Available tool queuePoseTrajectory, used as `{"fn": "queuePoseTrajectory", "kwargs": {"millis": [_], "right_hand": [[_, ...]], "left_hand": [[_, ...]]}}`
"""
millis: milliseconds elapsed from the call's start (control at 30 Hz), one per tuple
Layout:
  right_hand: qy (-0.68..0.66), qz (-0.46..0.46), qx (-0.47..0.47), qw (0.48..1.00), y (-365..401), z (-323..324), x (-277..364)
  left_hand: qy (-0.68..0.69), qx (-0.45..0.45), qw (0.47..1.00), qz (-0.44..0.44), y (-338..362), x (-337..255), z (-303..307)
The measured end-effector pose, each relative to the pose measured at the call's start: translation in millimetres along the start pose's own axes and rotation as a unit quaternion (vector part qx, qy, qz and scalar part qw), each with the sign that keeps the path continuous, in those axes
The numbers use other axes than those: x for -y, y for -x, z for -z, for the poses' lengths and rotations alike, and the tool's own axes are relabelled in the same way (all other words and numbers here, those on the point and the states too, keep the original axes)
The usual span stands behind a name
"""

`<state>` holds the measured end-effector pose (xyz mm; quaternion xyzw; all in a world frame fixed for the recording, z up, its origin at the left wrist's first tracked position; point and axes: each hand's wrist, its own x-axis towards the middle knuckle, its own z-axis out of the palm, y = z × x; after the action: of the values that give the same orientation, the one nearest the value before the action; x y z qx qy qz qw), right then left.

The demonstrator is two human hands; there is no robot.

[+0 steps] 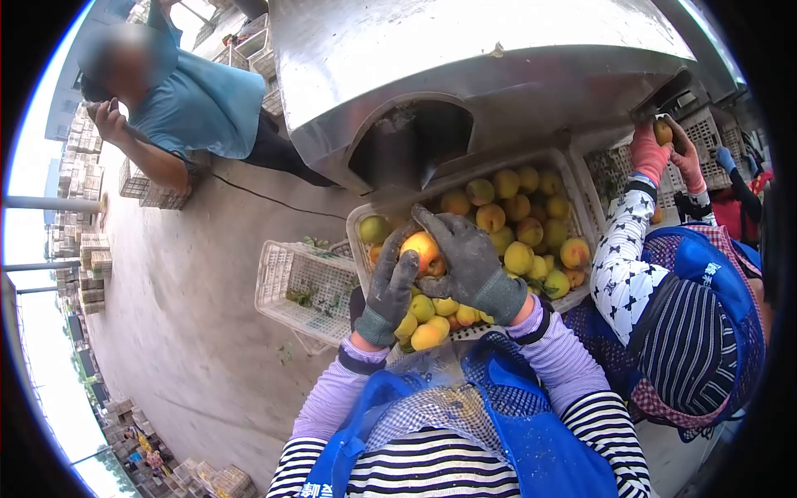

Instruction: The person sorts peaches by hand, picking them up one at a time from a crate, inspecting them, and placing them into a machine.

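Observation:
Both of my hands wear dark grey gloves and meet over a white crate (359, 241) of yellow and orange peaches. My left hand (388, 286) curls around the left side of an orange-yellow peach (420, 247). On its right side, my right hand (473, 253) is bent over it, thumb low and fingers up, against a second reddish peach (436, 266). Which hand bears the second peach cannot be made out. More peaches (519, 257) fill the crate to the right of and below my hands.
A metal machine (398, 83) with a dark opening stands behind the crate. At left is another white crate (303, 286) with leaves. A co-worker (681, 324) in pink gloves handles a fruit at right. A person (207, 108) in blue stands upper left.

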<state>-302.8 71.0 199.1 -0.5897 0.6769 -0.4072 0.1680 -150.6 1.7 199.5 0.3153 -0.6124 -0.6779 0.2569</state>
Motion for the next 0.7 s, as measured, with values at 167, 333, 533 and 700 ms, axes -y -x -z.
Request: {"fn": "queuePoseTrajectory", "kwargs": {"millis": [167, 333, 533, 700], "right_hand": [[0.09, -0.06, -0.121, 0.987, 18, -19, 13], [0.149, -0.085, -0.118, 0.978, -9, -27, 8], [0.222, -0.102, -0.084, 0.966, -102, -46, -52], [0.221, -0.065, -0.132, 0.964, -161, -56, -74]], "left_hand": [[0.378, 0.007, 0.913, 0.15, -1, 12, 9], [0.425, -0.003, 0.892, 0.153, -14, 13, -1], [0.374, -0.117, 0.902, 0.182, -33, 25, 26], [0.382, -0.131, 0.897, 0.179, -36, 27, 37]]}}
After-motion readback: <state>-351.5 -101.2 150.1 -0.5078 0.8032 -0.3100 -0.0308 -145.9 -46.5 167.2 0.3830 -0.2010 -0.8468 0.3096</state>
